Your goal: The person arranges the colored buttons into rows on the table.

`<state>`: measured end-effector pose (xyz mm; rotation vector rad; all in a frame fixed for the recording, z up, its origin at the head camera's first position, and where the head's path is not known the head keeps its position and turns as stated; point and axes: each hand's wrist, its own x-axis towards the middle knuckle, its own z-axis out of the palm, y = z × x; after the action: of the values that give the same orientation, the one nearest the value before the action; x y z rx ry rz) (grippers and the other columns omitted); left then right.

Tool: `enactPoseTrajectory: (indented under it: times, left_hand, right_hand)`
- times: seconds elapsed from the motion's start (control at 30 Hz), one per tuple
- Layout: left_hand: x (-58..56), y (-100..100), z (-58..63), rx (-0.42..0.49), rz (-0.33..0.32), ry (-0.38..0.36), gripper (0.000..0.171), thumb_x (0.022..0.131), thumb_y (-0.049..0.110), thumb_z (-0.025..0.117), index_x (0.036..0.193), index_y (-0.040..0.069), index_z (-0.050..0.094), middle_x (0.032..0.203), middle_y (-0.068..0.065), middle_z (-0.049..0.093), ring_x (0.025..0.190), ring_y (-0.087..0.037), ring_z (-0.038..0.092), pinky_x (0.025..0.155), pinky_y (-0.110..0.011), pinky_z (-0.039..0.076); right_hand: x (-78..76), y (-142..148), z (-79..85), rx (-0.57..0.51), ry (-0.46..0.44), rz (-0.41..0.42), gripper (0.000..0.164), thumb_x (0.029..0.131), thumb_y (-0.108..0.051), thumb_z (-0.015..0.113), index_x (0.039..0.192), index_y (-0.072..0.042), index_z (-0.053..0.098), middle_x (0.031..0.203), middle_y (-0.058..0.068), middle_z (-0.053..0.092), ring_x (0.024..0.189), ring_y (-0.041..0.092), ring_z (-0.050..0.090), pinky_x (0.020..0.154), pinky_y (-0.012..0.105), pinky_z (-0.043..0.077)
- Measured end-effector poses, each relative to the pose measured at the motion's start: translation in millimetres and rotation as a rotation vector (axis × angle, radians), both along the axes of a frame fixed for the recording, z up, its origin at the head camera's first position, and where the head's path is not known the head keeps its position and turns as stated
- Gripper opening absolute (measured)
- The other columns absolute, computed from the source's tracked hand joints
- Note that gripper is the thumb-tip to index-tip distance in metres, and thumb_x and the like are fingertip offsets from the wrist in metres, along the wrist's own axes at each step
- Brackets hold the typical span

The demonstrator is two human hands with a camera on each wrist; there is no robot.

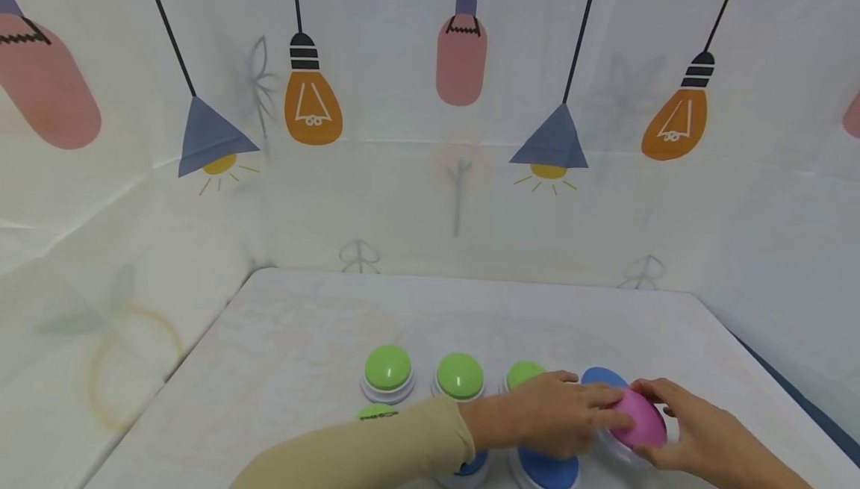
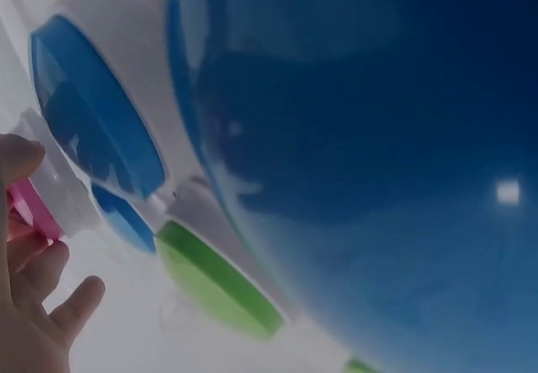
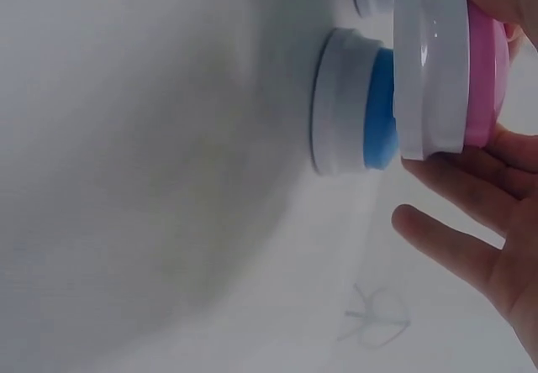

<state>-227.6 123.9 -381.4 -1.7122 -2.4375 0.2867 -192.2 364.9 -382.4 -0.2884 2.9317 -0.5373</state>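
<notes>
Both hands hold a pink dome push button [image 1: 641, 423] with a white base, raised off the table. My right hand [image 1: 699, 429] grips it from the right, thumb on the near side and forefinger on the far side. From the left, my left hand [image 1: 563, 410] reaches across with its fingers on the pink dome. The left wrist view shows the pink dome [image 2: 35, 209] between the left thumb and fingers. In the right wrist view, the white base [image 3: 430, 70] faces the table, overlapping a blue push button [image 3: 381, 108] behind it.
Green push buttons [image 1: 388, 367] with white bases stand in a row on the white table [image 1: 309, 317]. Blue push buttons [image 1: 547, 468] stand below and beside the left hand, partly hidden by its arm. A white sheet printed with lamps [image 1: 403, 198] hangs behind the table.
</notes>
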Motion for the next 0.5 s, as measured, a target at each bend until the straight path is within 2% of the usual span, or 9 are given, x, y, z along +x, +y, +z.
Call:
enactPoseTrajectory:
  times: [0.07, 0.17, 0.3, 0.4, 0.5]
  left_hand:
    - [3.4, 3, -2.3, -0.024, -0.005, -0.007, 0.058, 0.1, 0.045, 0.052, 0.153, 0.039, 0.031, 0.16, 0.012, 0.026, 0.142, 0.004, 0.027, 0.106, -0.019, 0.038]
    - [9.8, 8, -5.2, -0.078, 0.006, -0.024, 0.062, 0.099, 0.051, 0.05, 0.155, 0.039, 0.025, 0.163, 0.013, 0.019, 0.145, 0.002, 0.023, 0.108, -0.018, 0.035]
    - [17.6, 13, -8.2, -0.135, 0.026, -0.059, 0.067, 0.099, 0.058, 0.045, 0.157, 0.039, 0.018, 0.164, 0.016, 0.012, 0.147, 0.002, 0.016, 0.113, -0.017, 0.028]
    - [21.6, 13, -10.7, -0.134, 0.018, -0.074, 0.066, 0.099, 0.06, 0.042, 0.157, 0.039, 0.018, 0.164, 0.015, 0.012, 0.146, 0.003, 0.016, 0.113, -0.017, 0.027]
    - [25.3, 13, -14.6, -0.119, -0.008, -0.054, 0.062, 0.1, 0.059, 0.041, 0.156, 0.039, 0.022, 0.163, 0.014, 0.018, 0.146, 0.003, 0.018, 0.112, -0.016, 0.029]
  right_hand:
    - [0.6, 2, -2.4, 0.003, -0.06, -0.036, 0.097, 0.064, -0.052, 0.087, 0.136, -0.002, 0.048, 0.127, 0.015, 0.061, 0.104, 0.028, 0.062, 0.076, 0.042, 0.06]
    - [3.5, 3, -6.9, 0.006, -0.106, -0.057, 0.097, 0.064, -0.053, 0.086, 0.137, -0.001, 0.047, 0.127, 0.015, 0.061, 0.105, 0.028, 0.062, 0.079, 0.047, 0.059]
    - [9.2, 7, -13.3, -0.007, -0.141, -0.046, 0.086, 0.074, -0.051, 0.081, 0.136, -0.002, 0.048, 0.125, 0.014, 0.062, 0.104, 0.027, 0.062, 0.079, 0.048, 0.059]
    - [11.9, 11, -18.8, -0.029, -0.189, -0.053, 0.089, 0.074, -0.053, 0.081, 0.138, -0.002, 0.046, 0.129, 0.016, 0.06, 0.104, 0.028, 0.062, 0.078, 0.048, 0.059]
    - [13.8, 16, -26.0, -0.034, -0.212, -0.008, 0.095, 0.072, -0.054, 0.081, 0.14, 0.0, 0.042, 0.132, 0.019, 0.057, 0.105, 0.03, 0.062, 0.077, 0.048, 0.06]
